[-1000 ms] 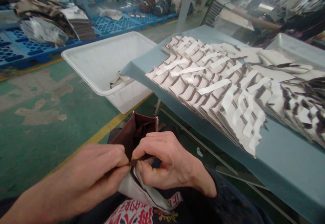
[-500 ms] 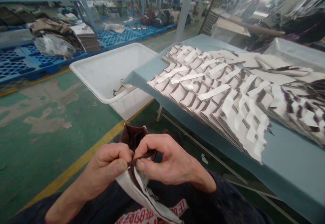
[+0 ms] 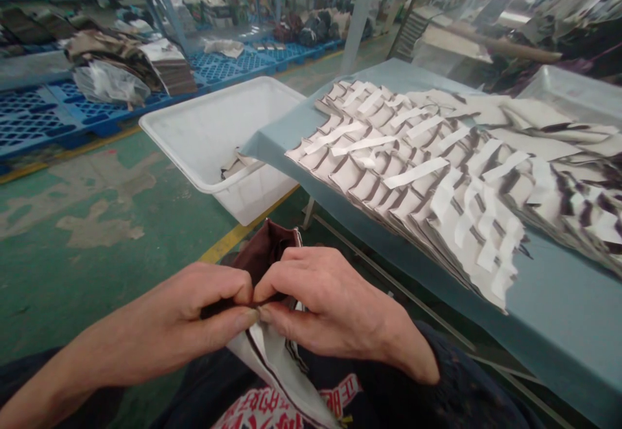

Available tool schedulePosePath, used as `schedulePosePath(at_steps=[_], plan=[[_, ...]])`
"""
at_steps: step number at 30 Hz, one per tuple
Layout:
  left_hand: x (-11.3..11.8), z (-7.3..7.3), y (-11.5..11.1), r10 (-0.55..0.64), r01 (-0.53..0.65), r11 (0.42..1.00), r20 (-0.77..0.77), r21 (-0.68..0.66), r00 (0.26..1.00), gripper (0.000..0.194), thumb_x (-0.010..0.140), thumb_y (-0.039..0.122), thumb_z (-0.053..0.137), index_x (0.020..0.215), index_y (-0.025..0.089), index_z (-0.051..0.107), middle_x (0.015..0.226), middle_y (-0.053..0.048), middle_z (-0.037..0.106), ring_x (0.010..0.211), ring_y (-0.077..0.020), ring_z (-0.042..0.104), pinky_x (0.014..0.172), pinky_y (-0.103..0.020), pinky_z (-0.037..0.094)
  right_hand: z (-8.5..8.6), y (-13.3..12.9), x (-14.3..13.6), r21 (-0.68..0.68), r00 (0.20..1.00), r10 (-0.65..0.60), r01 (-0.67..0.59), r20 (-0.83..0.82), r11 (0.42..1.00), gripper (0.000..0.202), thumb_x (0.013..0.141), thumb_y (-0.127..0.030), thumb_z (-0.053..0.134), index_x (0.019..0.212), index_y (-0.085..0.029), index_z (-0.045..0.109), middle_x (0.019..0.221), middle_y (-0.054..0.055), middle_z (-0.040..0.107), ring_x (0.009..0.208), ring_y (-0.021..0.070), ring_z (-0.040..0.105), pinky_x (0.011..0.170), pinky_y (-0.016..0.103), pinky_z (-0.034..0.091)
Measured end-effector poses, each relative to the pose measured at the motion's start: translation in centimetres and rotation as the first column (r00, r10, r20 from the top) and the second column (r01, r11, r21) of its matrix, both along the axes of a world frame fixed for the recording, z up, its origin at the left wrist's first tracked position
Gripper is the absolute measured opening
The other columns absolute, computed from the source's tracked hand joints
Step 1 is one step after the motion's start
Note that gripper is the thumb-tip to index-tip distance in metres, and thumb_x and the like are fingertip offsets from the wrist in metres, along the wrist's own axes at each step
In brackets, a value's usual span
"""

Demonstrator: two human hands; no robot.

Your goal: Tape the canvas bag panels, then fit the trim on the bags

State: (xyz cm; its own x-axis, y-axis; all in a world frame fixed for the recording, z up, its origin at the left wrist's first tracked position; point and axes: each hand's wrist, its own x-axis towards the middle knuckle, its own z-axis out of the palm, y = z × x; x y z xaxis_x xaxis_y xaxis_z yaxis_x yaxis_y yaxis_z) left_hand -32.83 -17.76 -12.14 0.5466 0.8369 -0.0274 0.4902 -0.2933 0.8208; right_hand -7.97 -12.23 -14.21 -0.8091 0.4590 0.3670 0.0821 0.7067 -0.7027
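Observation:
A brown and white sewn fabric piece (image 3: 272, 364) hangs in front of my body. Its brown part (image 3: 260, 245) stands up behind my fingers, and the white part with a dark edge trails down over my lap. My left hand (image 3: 214, 309) pinches the fabric between thumb and bent forefinger. Close beside it, my right hand (image 3: 325, 306) pinches the same piece, the two thumb tips almost meeting. The bit of cloth right between the fingertips is mostly hidden.
A blue-grey table (image 3: 558, 312) on my right bears overlapping rows of white fabric pieces (image 3: 413, 157) with dark edges and white strips. A white plastic tub (image 3: 194, 150) stands past its corner, some fabric inside. Blue pallets (image 3: 228, 69) with piled goods line the shelving behind.
Both hands still pinch the fabric. The left forearm has swung lower and flatter, the thumbs have drawn closer together, and the brown part rises slightly higher to the right.

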Motion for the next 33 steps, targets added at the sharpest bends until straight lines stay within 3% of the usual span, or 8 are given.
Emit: schedulePosePath(at_steps=[3, 6, 8, 13, 16, 21, 29, 33], plan=[[1.0, -1.3, -0.5, 0.172, -0.142, 0.968, 0.133, -0.209, 0.976, 0.043, 0.1, 0.037, 0.064, 0.064, 0.024, 0.045, 0.061, 0.008, 0.035, 0.054, -0.0104, 0.035, 0.049, -0.022, 0.027, -1.1, 1.2, -0.6, -0.242, 0.998, 0.036, -0.047, -0.051, 0.969, 0.022, 0.111, -0.037, 0.073, 0.094, -0.023, 0.069, 0.088, -0.001, 0.074, 0.082, 0.016, 0.065, 0.08, 0.03, 0.048], [2.2, -4.1, -1.5, 0.458, -0.28, 0.849, 0.36, -0.448, 0.813, 0.055, 0.094, 0.053, 0.074, 0.061, 0.025, 0.04, 0.059, 0.009, 0.03, 0.053, -0.01, 0.027, 0.046, -0.022, 0.022, -2.9, 2.2, -1.7, -0.598, 0.979, 0.086, -0.183, -0.187, 0.78, 0.045, 0.102, -0.061, 0.083, 0.088, -0.022, 0.066, 0.083, -0.003, 0.067, 0.073, 0.0135, 0.058, 0.072, 0.027, 0.048], [2.8, -5.9, -2.3, 0.545, -0.309, 0.802, 0.413, -0.511, 0.73, 0.059, 0.095, 0.064, 0.071, 0.063, 0.026, 0.039, 0.058, 0.01, 0.027, 0.051, -0.0097, 0.022, 0.045, -0.022, 0.021, -3.9, 2.5, -2.2, -0.695, 0.972, 0.066, -0.209, -0.227, 0.688, 0.052, 0.096, -0.068, 0.087, 0.088, -0.022, 0.066, 0.083, -0.003, 0.065, 0.074, 0.0139, 0.057, 0.071, 0.028, 0.049], [2.8, -6.7, -3.4, 0.606, -0.417, 0.784, 0.423, -0.459, 0.674, 0.061, 0.1, 0.071, 0.073, 0.068, 0.022, 0.057, 0.062, 0.007, 0.041, 0.055, -0.0108, 0.033, 0.048, -0.021, 0.03, -2.9, 1.7, -1.5, -0.63, 0.949, -0.246, 0.068, -0.199, 0.774, 0.035, 0.095, -0.05, 0.088, 0.106, -0.022, 0.071, 0.114, 0.004, 0.077, 0.109, 0.021, 0.071, 0.104, 0.036, 0.054], [2.7, -5.8, -3.5, 0.561, -0.467, 0.827, 0.436, -0.313, 0.703, 0.057, 0.105, 0.068, 0.071, 0.074, 0.02, 0.069, 0.07, 0.002, 0.054, 0.062, -0.0131, 0.047, 0.053, -0.021, 0.04, -1.0, -0.1, -0.6, -0.622, 0.941, -0.333, 0.228, -0.055, 0.749, 0.026, 0.093, -0.044, 0.084, 0.103, -0.022, 0.073, 0.1, 0.001, 0.076, 0.093, 0.0187, 0.07, 0.089, 0.032, 0.054], [3.4, -5.5, -2.9, 0.545, -0.485, 0.836, 0.478, -0.255, 0.689, 0.056, 0.107, 0.065, 0.071, 0.073, 0.021, 0.069, 0.067, 0.003, 0.052, 0.056, -0.0113, 0.043, 0.048, -0.02, 0.038, 0.6, -3.3, -1.1, -0.525, 0.893, -0.438, 0.425, 0.106, 0.738, 0.027, 0.087, -0.041, 0.081, 0.08, -0.023, 0.062, 0.074, -0.005, 0.065, 0.068, 0.0135, 0.059, 0.069, 0.029, 0.043], [5.2, -7.7, -2.6, 0.623, -0.591, 0.767, 0.512, -0.251, 0.591, 0.058, 0.107, 0.061, 0.068, 0.064, 0.022, 0.059, 0.051, 0.008, 0.042, 0.042, -0.0096, 0.033, 0.037, -0.02, 0.029, -1.7, -3.8, -2.8, -0.727, 0.91, -0.393, 0.36, 0.135, 0.585, 0.034, 0.093, -0.04, 0.071, 0.073, -0.026, 0.047, 0.059, -0.006, 0.05, 0.053, 0.0125, 0.043, 0.053, 0.03, 0.03], [5.4, -6.8, -2.8, 0.553, -0.602, 0.793, 0.52, -0.091, 0.65, 0.046, 0.103, 0.034, 0.072, 0.061, 0.022, 0.057, 0.05, 0.009, 0.05, 0.042, -0.0078, 0.042, 0.042, -0.018, 0.032, -2.9, -4.0, -2.2, -0.739, 0.956, -0.295, 0.198, -0.002, 0.644, 0.034, 0.089, -0.037, 0.076, 0.074, -0.027, 0.046, 0.06, -0.006, 0.049, 0.053, 0.0117, 0.041, 0.05, 0.029, 0.031]])
